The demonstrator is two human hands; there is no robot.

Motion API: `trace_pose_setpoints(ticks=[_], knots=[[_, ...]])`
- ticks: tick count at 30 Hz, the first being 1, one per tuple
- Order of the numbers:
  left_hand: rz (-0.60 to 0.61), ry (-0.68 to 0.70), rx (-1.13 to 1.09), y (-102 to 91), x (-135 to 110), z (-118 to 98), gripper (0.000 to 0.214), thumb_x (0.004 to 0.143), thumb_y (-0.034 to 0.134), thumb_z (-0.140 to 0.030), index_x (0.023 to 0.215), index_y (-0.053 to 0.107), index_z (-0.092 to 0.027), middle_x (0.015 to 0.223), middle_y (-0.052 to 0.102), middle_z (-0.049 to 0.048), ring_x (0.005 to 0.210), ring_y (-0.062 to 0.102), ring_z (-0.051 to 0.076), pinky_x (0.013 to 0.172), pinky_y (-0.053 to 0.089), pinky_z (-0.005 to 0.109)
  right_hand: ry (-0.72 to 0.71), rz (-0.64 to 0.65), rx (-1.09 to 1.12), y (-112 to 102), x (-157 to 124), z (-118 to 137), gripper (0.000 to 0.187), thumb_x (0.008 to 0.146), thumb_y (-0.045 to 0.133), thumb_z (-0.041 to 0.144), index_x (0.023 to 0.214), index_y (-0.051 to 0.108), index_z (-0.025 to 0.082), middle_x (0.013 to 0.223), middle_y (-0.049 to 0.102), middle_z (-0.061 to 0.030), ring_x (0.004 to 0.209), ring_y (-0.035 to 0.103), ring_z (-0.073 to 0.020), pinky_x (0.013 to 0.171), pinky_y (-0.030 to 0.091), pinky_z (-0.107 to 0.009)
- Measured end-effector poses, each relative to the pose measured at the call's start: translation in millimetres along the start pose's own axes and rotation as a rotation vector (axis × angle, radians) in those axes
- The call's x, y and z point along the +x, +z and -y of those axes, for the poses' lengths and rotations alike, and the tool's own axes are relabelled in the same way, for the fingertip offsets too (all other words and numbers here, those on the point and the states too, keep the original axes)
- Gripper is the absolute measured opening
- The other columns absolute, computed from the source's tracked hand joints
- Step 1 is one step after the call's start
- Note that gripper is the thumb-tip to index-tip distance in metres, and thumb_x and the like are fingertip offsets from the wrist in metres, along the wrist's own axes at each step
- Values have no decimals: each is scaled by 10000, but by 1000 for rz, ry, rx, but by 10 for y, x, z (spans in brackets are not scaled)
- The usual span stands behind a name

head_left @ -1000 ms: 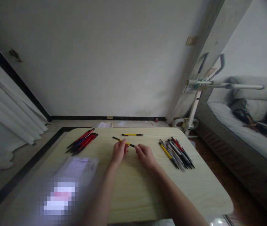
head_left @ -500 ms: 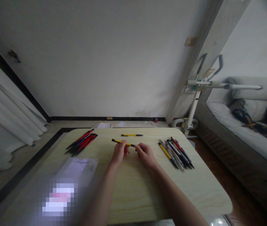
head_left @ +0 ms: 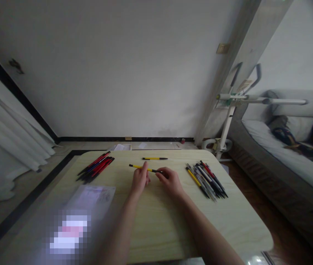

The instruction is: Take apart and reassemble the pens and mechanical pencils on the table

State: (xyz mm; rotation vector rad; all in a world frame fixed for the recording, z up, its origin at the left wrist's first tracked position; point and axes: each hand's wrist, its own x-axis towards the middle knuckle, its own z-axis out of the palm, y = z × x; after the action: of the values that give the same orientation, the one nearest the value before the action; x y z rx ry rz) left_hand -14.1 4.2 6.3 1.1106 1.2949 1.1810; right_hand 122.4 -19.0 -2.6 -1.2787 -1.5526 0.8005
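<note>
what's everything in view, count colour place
Table: 1, pale wood, front
Held pen: 1, yellow-black, centre
Lone pen: 1, yellow-black, table's far edge
Left pens: several, red, blue, black, table's left
Right pens: several, mixed, table's right
Flat item: 1, whitish, table's near left
Small things: several, unclear, beyond table
Curtain: 1, white, left
Wall: 1, whitish, beyond table
Socket: 1, beige, upper right
Exercise frame: 1, white-grey, right
Sofa: 1, grey, far right
Person: 1, dark clothing, on sofa
Left hand: 1, bare, on held pen
Right hand: 1, bare, pen's right end
</note>
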Motion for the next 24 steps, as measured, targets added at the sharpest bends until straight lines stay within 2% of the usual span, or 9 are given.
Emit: trace_pose_setpoints(ticks=[3, 8, 12, 21, 24], knots=[[42, 42, -42, -8, 16, 29, 530, 743, 412, -550, 362, 282, -205, 268, 258, -56, 259, 327, 78, 374, 339, 229, -25, 41, -27, -5, -21, 34, 287, 788, 473, 393, 860, 598, 145, 598, 553, -2, 522, 467, -103, 492, 358, -203], [62, 38, -73, -9, 23, 41, 524, 755, 412, -521, 352, 299, -205, 270, 267, -52, 258, 319, 80, 379, 341, 237, -106, 70, -148, -28, -54, 104, 286, 836, 408, 370, 780, 595, 160, 604, 548, 2, 548, 465, -100, 541, 351, -200], [67, 30, -75, -7, 21, 34, 513, 752, 419, -510, 354, 307, -205, 264, 270, -52, 256, 313, 81, 387, 343, 241, -119, 86, -179, -41, -55, 118, 302, 842, 395, 361, 723, 581, 156, 600, 535, 8, 553, 448, -93, 547, 332, -195], [141, 74, -48, -34, 11, 7, 479, 769, 394, -482, 385, 339, -202, 294, 311, -46, 310, 365, 88, 461, 378, 240, -34, 104, -57, -50, -34, 125, 375, 833, 374, 416, 590, 490, 156, 527, 430, 32, 526, 387, -86, 506, 300, -191], [149, 99, -24, -35, 7, -13, 485, 777, 384, -473, 376, 341, -203, 294, 315, -41, 320, 374, 93, 473, 379, 241, 77, 184, 91, -62, -26, 143, 396, 820, 373, 467, 592, 468, 158, 485, 363, 53, 455, 336, -69, 433, 264, -178]])
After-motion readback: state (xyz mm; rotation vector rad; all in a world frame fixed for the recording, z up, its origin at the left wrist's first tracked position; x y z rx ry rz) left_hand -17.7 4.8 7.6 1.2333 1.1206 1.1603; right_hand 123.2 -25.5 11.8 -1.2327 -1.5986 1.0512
